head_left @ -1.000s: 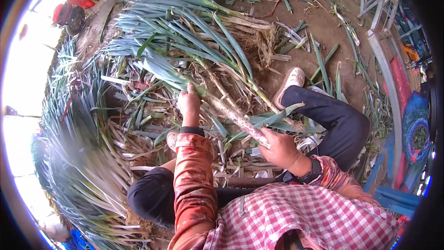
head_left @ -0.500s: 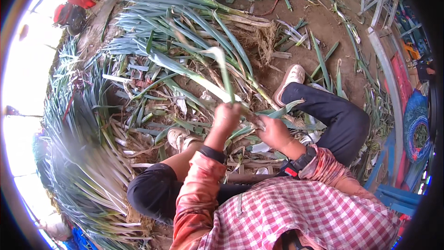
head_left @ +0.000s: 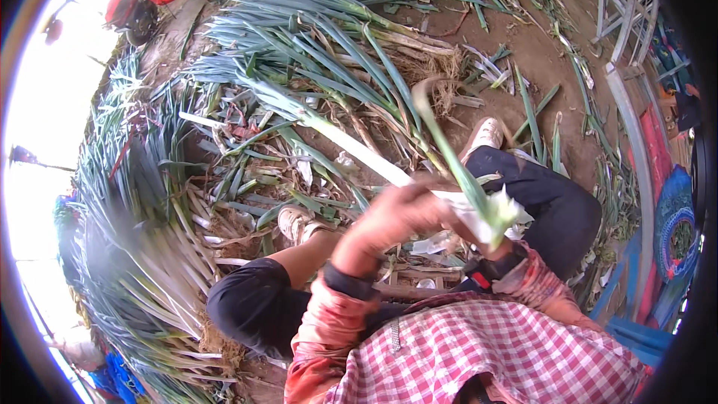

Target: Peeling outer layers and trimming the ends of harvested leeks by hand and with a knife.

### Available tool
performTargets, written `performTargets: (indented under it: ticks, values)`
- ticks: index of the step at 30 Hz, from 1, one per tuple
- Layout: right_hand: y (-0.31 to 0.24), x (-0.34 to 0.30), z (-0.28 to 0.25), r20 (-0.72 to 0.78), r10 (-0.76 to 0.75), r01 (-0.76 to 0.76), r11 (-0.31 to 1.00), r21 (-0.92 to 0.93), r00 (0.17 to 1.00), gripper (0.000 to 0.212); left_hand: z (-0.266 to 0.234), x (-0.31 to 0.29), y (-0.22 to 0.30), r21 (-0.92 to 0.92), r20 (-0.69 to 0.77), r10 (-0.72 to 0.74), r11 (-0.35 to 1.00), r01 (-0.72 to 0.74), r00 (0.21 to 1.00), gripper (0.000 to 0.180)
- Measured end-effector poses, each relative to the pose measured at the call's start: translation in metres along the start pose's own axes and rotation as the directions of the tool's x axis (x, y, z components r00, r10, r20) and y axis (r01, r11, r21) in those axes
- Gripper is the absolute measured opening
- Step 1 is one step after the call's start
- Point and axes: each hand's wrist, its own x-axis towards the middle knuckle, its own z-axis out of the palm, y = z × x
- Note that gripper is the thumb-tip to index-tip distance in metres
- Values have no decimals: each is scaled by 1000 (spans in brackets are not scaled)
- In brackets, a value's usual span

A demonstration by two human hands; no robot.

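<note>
A long leek (head_left: pixel 351 142) slants from the leafy heap down to my hands, its white shaft running behind my left hand. My left hand (head_left: pixel 396 217), smeared by motion, is closed at a green leaf (head_left: pixel 452 157) that is being stripped off. This leaf's pale, ragged base flares out in front of my right hand (head_left: pixel 490 248) and hides most of its fingers. My right hand appears closed round the root end of the leek. Both hands are close together above my lap.
Leeks (head_left: pixel 299 22) with roots lie in a heap ahead, and a bigger pile (head_left: pixel 149 232) fills the left side. Leaf scraps (head_left: pixel 299 172) litter the soil between my shoes (head_left: pixel 299 223). At the right stand a metal frame (head_left: pixel 628 120) and a blue stool (head_left: pixel 636 337).
My left hand has swept right toward my right hand, and the peeled leaf has swung over to the right with it. The whole view has shifted slightly.
</note>
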Motion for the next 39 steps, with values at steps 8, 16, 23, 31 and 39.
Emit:
performTargets:
  ticks: [8,16,23,31,39]
  values:
    - [-22,-48,-14,4,-110,110,994,-19,994,30,-141,5,3,245,-845,221,969,-16,488,66]
    - [-42,-63,-11,27,85,-89,966,244,996,34,-232,-2,-8,463,-848,495,866,-191,188,10]
    - [-37,-72,-20,16,118,-116,930,349,993,36,-305,-122,64,659,-682,438,716,-231,-585,7]
    - [-47,-59,-12,11,157,-146,885,442,987,43,-386,-249,69,863,-383,903,425,273,-196,12]
    - [-45,-63,-15,-49,110,-75,884,461,993,41,-200,-45,86,497,-801,308,820,283,514,58]
